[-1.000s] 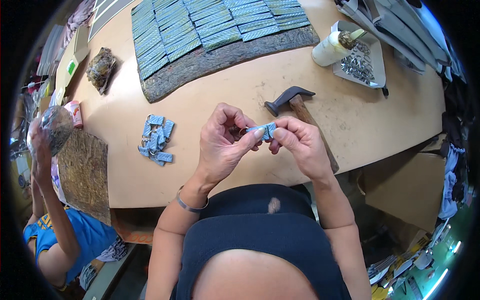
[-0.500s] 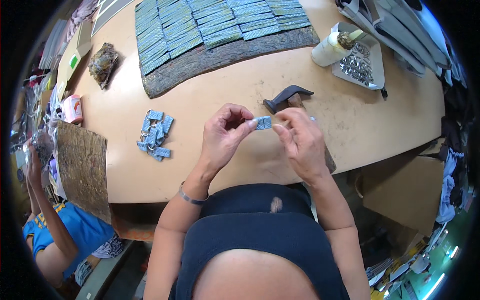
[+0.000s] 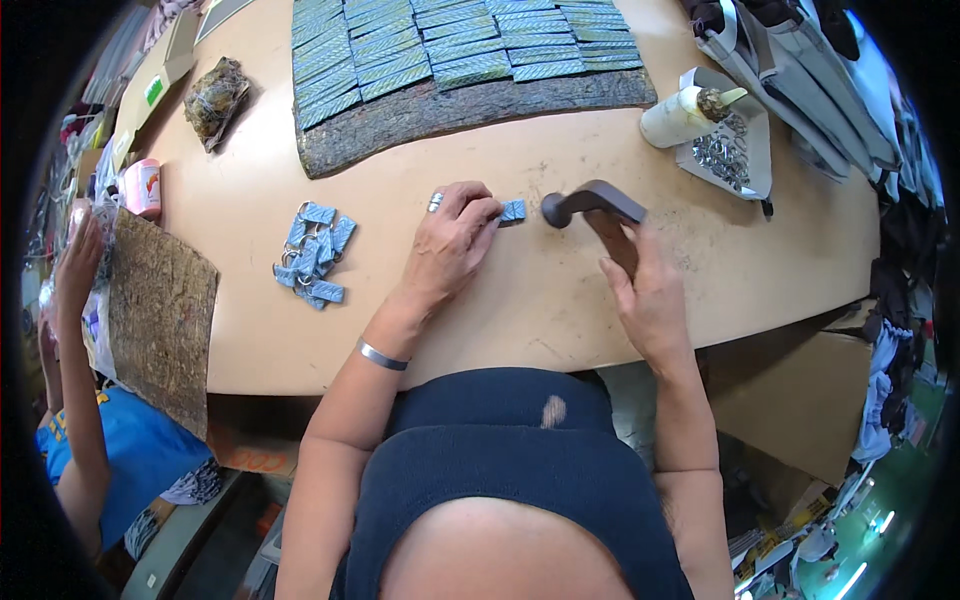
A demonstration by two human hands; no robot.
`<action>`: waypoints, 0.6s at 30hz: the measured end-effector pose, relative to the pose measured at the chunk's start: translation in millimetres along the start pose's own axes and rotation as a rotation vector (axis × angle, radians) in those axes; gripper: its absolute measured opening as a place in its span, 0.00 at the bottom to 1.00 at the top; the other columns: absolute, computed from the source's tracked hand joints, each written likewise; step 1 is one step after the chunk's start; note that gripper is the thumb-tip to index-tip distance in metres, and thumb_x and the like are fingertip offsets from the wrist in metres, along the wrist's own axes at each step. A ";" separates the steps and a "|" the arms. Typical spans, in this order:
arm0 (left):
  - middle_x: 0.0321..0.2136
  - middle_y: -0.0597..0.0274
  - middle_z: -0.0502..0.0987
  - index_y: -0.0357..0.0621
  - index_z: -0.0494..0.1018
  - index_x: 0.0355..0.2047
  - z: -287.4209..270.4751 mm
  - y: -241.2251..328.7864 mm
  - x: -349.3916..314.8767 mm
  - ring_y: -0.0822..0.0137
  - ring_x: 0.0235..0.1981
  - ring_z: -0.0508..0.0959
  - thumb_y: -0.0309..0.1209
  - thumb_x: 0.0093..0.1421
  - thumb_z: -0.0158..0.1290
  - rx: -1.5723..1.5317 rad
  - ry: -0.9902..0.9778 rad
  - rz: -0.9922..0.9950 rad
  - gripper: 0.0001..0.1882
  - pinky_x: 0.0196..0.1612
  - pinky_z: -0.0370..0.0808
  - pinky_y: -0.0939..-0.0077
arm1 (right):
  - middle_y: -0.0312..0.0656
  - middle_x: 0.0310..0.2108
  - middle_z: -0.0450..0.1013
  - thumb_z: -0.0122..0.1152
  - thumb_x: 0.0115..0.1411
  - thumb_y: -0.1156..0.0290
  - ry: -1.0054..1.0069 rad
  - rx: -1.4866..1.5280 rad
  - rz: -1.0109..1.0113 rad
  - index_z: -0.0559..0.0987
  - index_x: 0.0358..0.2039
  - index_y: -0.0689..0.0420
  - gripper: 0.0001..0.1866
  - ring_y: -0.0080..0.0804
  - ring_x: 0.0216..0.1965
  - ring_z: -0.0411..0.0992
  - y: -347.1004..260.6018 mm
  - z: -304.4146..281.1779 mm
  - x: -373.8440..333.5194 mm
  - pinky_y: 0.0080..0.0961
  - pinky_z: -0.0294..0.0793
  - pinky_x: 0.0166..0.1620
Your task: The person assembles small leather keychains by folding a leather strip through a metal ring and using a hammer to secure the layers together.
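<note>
Near the middle of the table, my left hand [image 3: 450, 240] pinches a small blue patterned tab [image 3: 513, 211], whose free end sticks out to the right of my fingertips. To its right, my right hand [image 3: 648, 295] is wrapped round the wooden handle of a hammer [image 3: 595, 203]. The hammer's dark head is raised a little, and its round face points left toward the tab without touching it. On the left lies a loose pile of similar blue tabs with metal rings [image 3: 316, 255].
Rows of blue-green strips [image 3: 450, 50] lie on a dark rough board [image 3: 400, 125] at the back. At back right, a white tray [image 3: 765, 165] holds metal rings beside a white bottle [image 3: 668, 122]. A wrapped lump [image 3: 215, 105] and pink container [image 3: 142, 188] stand left, near a co-worker's arm [image 3: 85, 320].
My right hand has let go of the tab, taken up the hammer from the table and lifted it. My left hand has turned palm down and moved the tab slightly away from me.
</note>
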State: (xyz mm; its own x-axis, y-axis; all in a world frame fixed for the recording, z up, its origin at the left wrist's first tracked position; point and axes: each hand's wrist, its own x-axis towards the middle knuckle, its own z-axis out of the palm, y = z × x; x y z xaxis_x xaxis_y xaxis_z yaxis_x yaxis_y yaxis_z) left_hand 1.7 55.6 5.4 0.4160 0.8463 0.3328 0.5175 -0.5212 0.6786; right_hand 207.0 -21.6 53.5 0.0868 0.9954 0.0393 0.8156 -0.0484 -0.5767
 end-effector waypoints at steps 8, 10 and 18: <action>0.28 0.60 0.72 0.39 0.68 0.23 -0.9 -13.8 -5.6 0.61 0.31 0.72 0.22 0.44 0.55 -0.078 0.012 0.061 0.07 0.31 0.70 0.73 | 0.40 0.27 0.68 0.50 0.48 0.77 0.193 -0.228 -0.309 0.68 0.47 0.50 0.23 0.37 0.20 0.67 -30.0 18.8 -4.4 0.28 0.68 0.23; 0.28 0.60 0.72 0.39 0.68 0.23 0.2 -13.0 -5.9 0.61 0.31 0.72 0.22 0.43 0.55 -0.083 0.018 0.045 0.06 0.31 0.70 0.73 | 0.39 0.27 0.67 0.49 0.47 0.77 0.100 -0.334 -0.294 0.68 0.49 0.48 0.25 0.33 0.18 0.66 -26.3 28.2 5.4 0.27 0.67 0.21; 0.30 0.57 0.71 0.38 0.68 0.25 -1.7 -9.5 -5.2 0.59 0.31 0.72 0.18 0.43 0.52 -0.086 0.074 0.029 0.07 0.31 0.71 0.71 | 0.38 0.25 0.67 0.51 0.46 0.76 0.129 -0.317 -0.328 0.67 0.50 0.44 0.27 0.32 0.18 0.66 -25.1 34.2 0.0 0.26 0.67 0.21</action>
State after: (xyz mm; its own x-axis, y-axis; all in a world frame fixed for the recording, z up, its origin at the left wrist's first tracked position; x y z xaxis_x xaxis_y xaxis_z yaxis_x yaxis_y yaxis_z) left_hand -6.7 56.4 -1.6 0.3717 0.8384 0.3986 0.4384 -0.5370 0.7207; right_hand 167.0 -17.6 40.1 -0.1508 0.9449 0.2904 0.9444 0.2245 -0.2401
